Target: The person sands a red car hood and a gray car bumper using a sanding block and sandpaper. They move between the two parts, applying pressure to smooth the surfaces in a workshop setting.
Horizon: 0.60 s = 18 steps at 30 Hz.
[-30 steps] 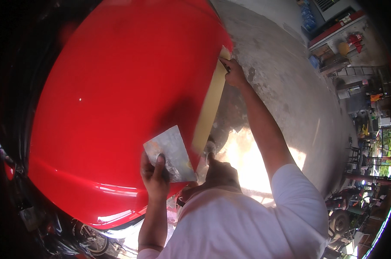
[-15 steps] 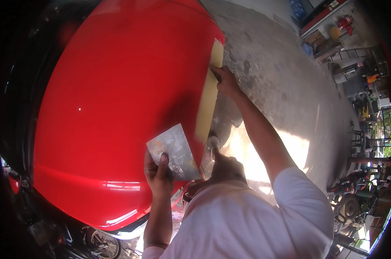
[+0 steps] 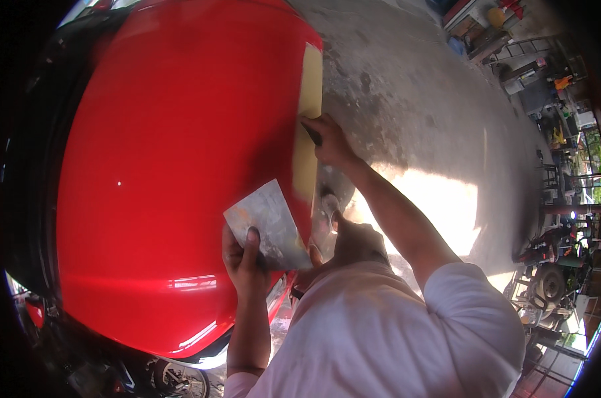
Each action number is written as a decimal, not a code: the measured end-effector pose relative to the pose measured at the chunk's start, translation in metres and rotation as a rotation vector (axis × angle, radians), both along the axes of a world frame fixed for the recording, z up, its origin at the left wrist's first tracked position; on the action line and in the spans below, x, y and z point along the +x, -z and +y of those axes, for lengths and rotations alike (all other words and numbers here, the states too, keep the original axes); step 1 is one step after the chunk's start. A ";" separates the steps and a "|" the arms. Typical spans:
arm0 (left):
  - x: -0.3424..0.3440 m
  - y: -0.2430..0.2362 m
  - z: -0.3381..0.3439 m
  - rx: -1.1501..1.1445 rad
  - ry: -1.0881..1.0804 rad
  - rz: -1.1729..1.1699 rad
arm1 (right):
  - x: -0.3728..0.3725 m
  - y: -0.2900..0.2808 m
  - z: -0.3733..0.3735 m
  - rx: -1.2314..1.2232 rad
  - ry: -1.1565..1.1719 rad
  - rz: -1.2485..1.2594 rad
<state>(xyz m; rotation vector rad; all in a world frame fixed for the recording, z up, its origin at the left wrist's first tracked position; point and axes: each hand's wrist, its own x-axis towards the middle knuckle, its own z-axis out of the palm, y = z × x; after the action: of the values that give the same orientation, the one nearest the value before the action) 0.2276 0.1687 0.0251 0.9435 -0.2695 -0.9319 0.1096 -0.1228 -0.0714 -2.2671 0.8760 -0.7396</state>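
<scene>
A glossy red car hood (image 3: 174, 132) spreads below me. Along its right edge runs a long pale-yellow strip of body filler (image 3: 308, 83). My right hand (image 3: 332, 142) is closed around a small dark flat spreader (image 3: 311, 134), whose end lies at the middle of the strip. The spreader's working edge is mostly hidden. Over the nearer part of the hood, my left hand (image 3: 246, 264) grips a square grey plate (image 3: 267, 215) by its lower left side, thumb on top. Greyish and faint orange smears mark the plate.
Grey concrete floor (image 3: 406, 99) with a bright sunlit patch lies right of the car. My foot (image 3: 330, 205) stands close to the hood's edge. Along the far right are a ladder (image 3: 523, 50), a wheel (image 3: 550, 284) and workshop clutter. A motorcycle wheel (image 3: 181, 378) is at lower left.
My right hand has drawn the spreader along the filler strip toward my body. My left hand keeps the plate in nearly the same place. The whole view has shifted slightly.
</scene>
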 end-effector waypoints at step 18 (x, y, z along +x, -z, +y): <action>-0.001 0.002 0.015 -0.024 0.051 -0.011 | -0.015 -0.008 0.093 -0.056 0.021 0.003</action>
<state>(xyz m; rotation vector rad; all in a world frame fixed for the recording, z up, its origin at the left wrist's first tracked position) 0.2263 0.1841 0.0234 0.9235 -0.3142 -0.9683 0.0951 -0.0301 -0.0630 -2.3124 0.8920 -0.7791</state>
